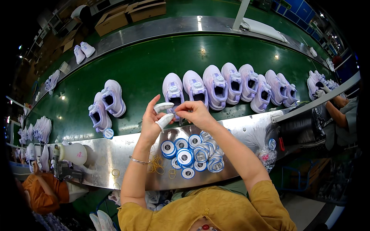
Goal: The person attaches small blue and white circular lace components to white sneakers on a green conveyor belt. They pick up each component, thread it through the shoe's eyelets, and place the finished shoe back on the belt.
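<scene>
My left hand [151, 119] is raised over the bench's near edge, with white coverings on two of its fingers. Its fingers are curled in toward my right hand [195, 114], which is pinched closed close by. Between the fingertips there seems to be something small and dark, too small to make out. Just beyond my hands stands a pale lavender sports shoe [172, 87], one of several in a row. Below them, on the metal ledge, lies a heap of round blue-rimmed tags [185, 156], some rolled or bundled. Yellow rubber bands [156, 163] lie loose beside my left forearm.
A green conveyor belt [142, 69] runs across, bordered by a metal ledge [127, 148]. Another shoe pair [112, 98] stands at left, with a round tag. A white cone-shaped spool [75, 154] sits left; a clear plastic bundle [266, 157] lies right. Co-workers sit at both sides.
</scene>
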`<state>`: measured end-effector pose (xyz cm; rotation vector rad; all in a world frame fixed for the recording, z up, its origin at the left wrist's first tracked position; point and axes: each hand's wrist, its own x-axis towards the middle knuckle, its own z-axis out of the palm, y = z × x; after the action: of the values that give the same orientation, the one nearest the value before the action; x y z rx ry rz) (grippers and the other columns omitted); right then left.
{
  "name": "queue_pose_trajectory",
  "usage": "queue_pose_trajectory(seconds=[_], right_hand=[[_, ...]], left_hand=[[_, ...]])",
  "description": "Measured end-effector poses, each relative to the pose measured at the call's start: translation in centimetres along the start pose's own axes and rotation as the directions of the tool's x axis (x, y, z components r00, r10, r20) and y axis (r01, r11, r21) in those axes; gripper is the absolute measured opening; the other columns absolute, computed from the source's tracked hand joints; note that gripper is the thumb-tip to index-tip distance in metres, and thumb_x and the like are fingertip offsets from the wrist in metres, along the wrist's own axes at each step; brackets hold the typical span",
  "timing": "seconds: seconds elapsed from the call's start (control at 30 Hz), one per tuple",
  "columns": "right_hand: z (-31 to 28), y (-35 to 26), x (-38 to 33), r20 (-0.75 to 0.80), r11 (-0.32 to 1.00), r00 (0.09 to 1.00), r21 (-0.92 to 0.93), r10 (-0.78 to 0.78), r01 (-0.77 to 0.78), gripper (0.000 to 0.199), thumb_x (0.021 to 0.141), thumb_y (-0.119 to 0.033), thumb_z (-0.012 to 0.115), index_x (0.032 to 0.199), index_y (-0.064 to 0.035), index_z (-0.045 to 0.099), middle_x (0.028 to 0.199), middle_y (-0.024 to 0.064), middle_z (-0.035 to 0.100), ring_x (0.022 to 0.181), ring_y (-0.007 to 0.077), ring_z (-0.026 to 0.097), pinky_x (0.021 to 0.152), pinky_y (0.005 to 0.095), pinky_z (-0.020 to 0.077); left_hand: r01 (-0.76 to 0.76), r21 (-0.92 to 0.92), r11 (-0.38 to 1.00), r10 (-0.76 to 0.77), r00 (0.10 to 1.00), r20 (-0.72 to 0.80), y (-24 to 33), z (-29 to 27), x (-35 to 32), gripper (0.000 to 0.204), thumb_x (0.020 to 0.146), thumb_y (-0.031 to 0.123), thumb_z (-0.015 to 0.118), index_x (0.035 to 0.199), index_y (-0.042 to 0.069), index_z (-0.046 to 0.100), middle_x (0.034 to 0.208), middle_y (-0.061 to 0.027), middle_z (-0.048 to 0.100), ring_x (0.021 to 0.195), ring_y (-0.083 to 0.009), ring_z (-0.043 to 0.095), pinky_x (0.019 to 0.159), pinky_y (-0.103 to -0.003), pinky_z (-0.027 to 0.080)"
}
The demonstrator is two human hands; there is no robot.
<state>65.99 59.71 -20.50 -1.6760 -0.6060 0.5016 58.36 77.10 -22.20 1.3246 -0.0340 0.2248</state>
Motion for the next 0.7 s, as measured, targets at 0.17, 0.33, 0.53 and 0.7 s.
queue_pose_trajectory(seconds=[0.17,0.33,0.53,0.7], right_hand=[[0.8,1.0,0.1,-0.052,0.991,0.992,0.063,-0.112,0.115,0.013,0.08,-0.005,0.065,0.091,0.0017,0.067,0.079,0.0049,0.066,0.07,0.0086,0.059,0.062,0.022,0.0459],[1.8,1.6,0.0,-0.115,0.982,0.979,0.065,-0.169,0.177,0.013,0.08,-0.003,0.065,0.092,0.0022,0.064,0.081,0.0047,0.065,0.073,0.008,0.058,0.062,0.0219,0.046],[1.5,1.0,-0.4,-0.151,0.963,0.988,0.267,-0.005,0.046,0.023,0.081,-0.005,0.066,0.101,0.002,0.059,0.086,0.005,0.063,0.076,0.0091,0.057,0.065,0.0215,0.046],[2.2,1.6,-0.1,-0.237,0.968,0.962,0.175,-0.133,0.177,0.023,0.081,-0.004,0.066,0.102,0.0021,0.059,0.085,0.0056,0.065,0.077,0.0092,0.059,0.067,0.0223,0.0461]], left_hand=[[0.005,0.025,1.0,-0.004,0.999,-0.054,-0.5,0.0,0.1,0.074,0.078,-0.004,0.066,0.141,0.002,0.027,0.114,-0.0193,0.056,0.087,-0.0192,0.064,0.076,-0.028,0.054],[-0.008,-0.043,0.999,0.004,0.994,-0.111,-1.1,0.4,-0.1,0.074,0.078,-0.004,0.067,0.14,0.002,0.028,0.109,-0.0168,0.058,0.093,-0.0181,0.062,0.079,-0.027,0.053],[-0.013,-0.05,0.999,0.005,0.988,-0.155,-1.2,0.0,-0.3,0.073,0.077,-0.006,0.067,0.139,0.002,0.029,0.105,-0.015,0.058,0.092,-0.0179,0.061,0.078,-0.027,0.053],[-0.028,-0.006,1.0,0.026,0.981,-0.191,-1.4,-0.3,-0.4,0.074,0.076,-0.007,0.067,0.139,0.002,0.029,0.104,-0.0147,0.057,0.091,-0.018,0.061,0.077,-0.027,0.054]])
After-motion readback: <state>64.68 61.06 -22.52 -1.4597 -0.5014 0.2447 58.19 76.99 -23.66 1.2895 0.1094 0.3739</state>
